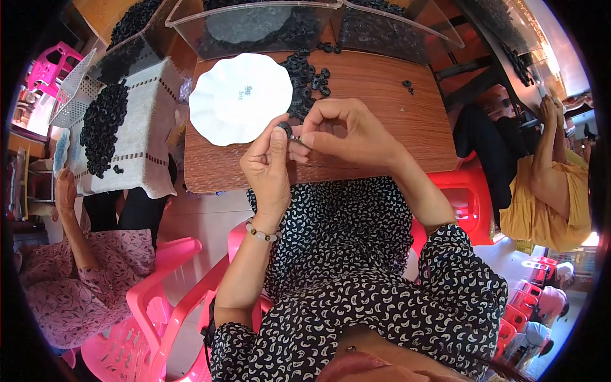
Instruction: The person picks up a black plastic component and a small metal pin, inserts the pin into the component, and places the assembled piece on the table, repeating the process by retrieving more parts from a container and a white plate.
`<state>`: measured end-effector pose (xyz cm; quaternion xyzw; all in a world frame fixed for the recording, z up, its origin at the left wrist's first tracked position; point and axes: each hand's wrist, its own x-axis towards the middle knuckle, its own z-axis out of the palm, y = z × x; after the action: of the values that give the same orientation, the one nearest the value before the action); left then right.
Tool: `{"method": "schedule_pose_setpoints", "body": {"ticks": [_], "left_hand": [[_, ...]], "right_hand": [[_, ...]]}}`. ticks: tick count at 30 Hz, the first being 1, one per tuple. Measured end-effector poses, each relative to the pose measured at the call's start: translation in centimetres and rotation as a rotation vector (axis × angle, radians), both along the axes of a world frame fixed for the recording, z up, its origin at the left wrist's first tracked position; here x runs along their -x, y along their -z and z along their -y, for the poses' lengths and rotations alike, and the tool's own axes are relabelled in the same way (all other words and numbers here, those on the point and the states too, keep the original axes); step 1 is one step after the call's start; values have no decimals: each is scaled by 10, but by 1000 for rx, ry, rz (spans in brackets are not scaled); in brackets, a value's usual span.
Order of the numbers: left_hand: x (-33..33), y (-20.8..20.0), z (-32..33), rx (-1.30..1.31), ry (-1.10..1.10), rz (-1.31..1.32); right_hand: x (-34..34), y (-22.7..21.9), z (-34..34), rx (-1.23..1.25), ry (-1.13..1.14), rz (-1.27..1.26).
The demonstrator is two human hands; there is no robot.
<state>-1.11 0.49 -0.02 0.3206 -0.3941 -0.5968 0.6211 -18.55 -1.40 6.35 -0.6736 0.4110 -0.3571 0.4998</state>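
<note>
Over the near half of the brown wooden table (382,95), my left hand (270,156) pinches a small black ring-shaped part (286,130) between thumb and fingers. My right hand (347,134) meets it from the right, thumb and forefinger pressed together on a tiny dark piece too small to name. Just left of my hands lies a white scalloped plate (223,102) with small marks at its middle. Beyond my fingers, a loose heap of black parts (302,70) spreads beside the plate's right edge.
Clear plastic bins (248,41) of black parts line the table's far edge. Two small black pieces (408,85) lie at the right. On the left, a cloth-covered table (143,127) bears a black pile (102,130), by a co-worker's hand (65,191). Another person (547,184) sits at right.
</note>
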Motion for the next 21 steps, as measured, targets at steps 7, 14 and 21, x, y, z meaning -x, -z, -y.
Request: {"method": "schedule_pose_setpoints", "body": {"ticks": [7, 14, 21], "left_hand": [[-1, 5, 2, -119, 45, -163], [-2, 6, 2, -176, 81, -171], [-1, 7, 1, -154, 37, -153]], "right_hand": [[-3, -6, -10, 161, 60, -127], [-2, -6, -12, 190, 94, -163], [-4, -14, -12, 181, 115, -195]]}}
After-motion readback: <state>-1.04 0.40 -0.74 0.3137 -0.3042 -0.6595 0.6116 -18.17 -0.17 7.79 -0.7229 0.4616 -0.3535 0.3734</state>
